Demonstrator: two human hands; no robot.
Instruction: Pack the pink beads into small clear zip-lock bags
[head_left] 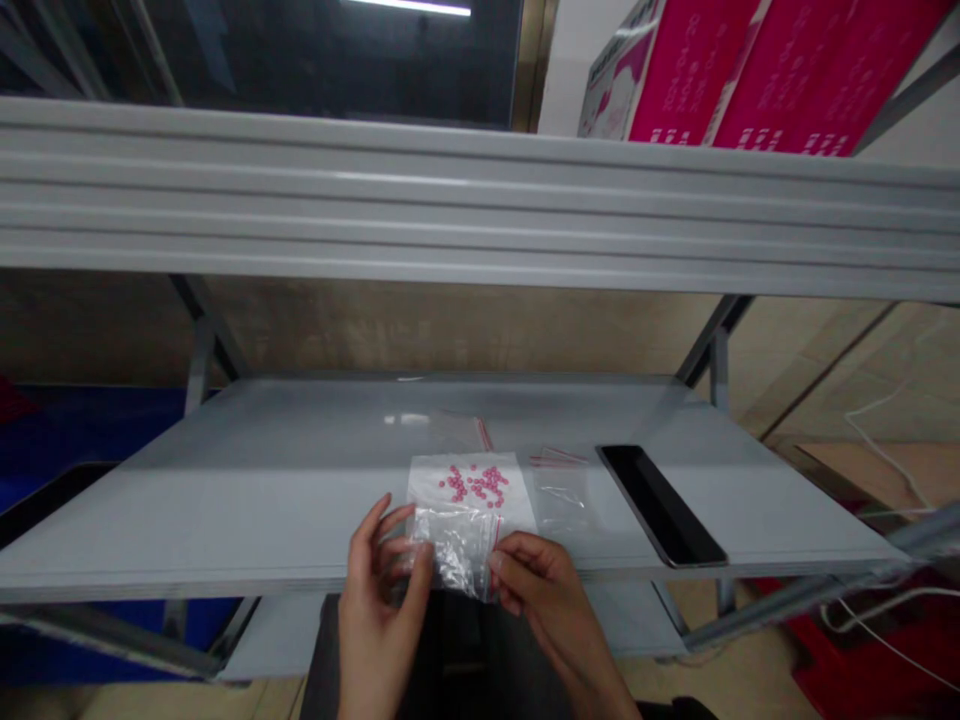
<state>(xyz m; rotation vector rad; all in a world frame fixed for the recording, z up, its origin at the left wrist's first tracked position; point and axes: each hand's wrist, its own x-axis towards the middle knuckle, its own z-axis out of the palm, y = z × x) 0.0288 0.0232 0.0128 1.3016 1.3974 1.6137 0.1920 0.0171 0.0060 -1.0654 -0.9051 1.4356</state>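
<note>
A clear zip-lock bag [456,552] is held low at the shelf's front edge, its red-lined mouth toward the right. My right hand [536,580] pinches the bag at that mouth end. At the other end, the thumb of my left hand [386,590] lies on the plastic, its curved fingers around the bag's left side. Just beyond the bag, a sheet of white paper [431,470] lies flat, bearing many small round pink tablets [487,485] in loose clusters. I cannot make out anything inside the bag.
Another clear zip-lock bag [562,495] lies right of the paper, and one more [457,430] behind it. A black phone [660,505] rests farther right on the grey shelf [262,480]. A metal beam [450,210] crosses above, with pink boxes [697,70] over it.
</note>
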